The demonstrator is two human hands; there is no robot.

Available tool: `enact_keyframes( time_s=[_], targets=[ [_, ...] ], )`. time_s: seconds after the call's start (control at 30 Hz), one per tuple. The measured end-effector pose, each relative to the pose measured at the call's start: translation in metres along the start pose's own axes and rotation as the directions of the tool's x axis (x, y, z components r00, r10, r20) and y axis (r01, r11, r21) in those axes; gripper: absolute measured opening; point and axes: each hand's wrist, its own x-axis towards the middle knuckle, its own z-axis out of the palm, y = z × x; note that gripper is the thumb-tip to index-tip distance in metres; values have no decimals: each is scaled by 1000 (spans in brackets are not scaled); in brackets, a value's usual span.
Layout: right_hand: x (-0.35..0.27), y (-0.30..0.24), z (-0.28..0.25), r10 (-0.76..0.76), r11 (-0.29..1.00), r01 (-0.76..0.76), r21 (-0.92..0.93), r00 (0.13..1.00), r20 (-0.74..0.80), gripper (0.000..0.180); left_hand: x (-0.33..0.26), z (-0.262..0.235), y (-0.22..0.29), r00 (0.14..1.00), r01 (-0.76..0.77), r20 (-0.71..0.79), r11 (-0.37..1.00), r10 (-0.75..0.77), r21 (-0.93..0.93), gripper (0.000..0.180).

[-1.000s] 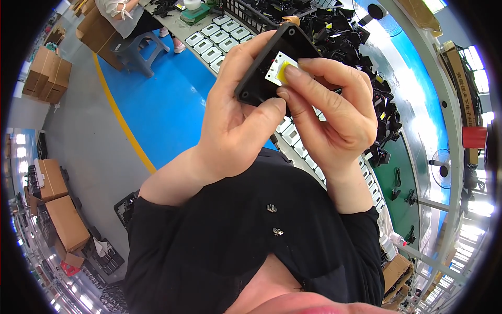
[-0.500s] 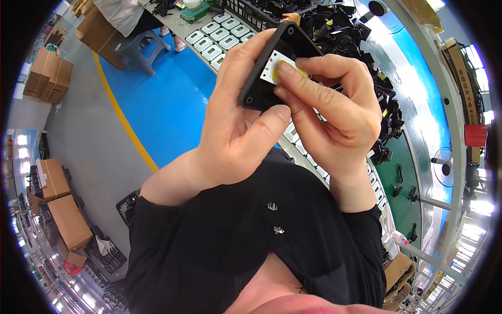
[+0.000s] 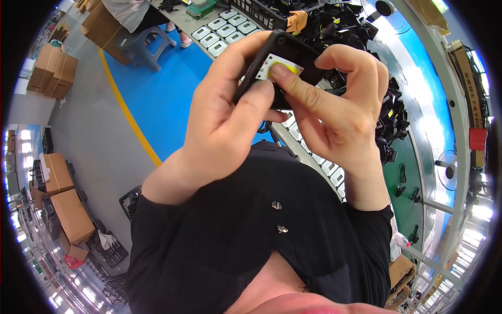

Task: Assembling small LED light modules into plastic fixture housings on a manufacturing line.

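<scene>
Held up in front of my chest is a black rectangular lamp housing (image 3: 307,53), tilted. My left hand (image 3: 217,128) grips it along its left side, with the thumb over the near edge. Inside the housing lies a small white LED plate (image 3: 266,65) with a yellow middle and small holes. The thumb of my right hand (image 3: 342,112) presses on that plate, partly hiding it. The right index finger is bent above the housing's right side, and another fingertip shows below its near edge.
Rows of white-and-grey rectangular frames (image 3: 230,32) lie on the bench, running beneath my hands. Beyond stands a black basket (image 3: 257,14), with heaped black parts and cables (image 3: 389,118) to the right. A person (image 3: 128,13) is at the far left near a grey stool (image 3: 151,51).
The housing has tilted and shifted slightly down. My left thumb has moved up onto its near edge by the plate. My right index finger has lifted off the plate, while the thumb stays pressed.
</scene>
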Motion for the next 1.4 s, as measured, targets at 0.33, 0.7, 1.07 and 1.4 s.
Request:
enact_keyframes(
  time_s=[0.33,0.7,1.07,1.4],
  targets=[
    [-20,4,22,641,363,-475,802,751,155,36,5,-9,-25,946,-280,-92,928,310,247,30],
    [-6,-7,27,501,430,-456,780,839,215,8,7,-3,-32,820,-548,12,778,573,308,31],
    [2,-4,38,474,515,-525,677,833,286,17,8,-19,-38,865,-433,-48,790,500,434,26],
    [3,95,162,489,-322,-807,495,306,817,28,-58,-91,-47,985,96,-173,870,-13,483,46]
  ],
)
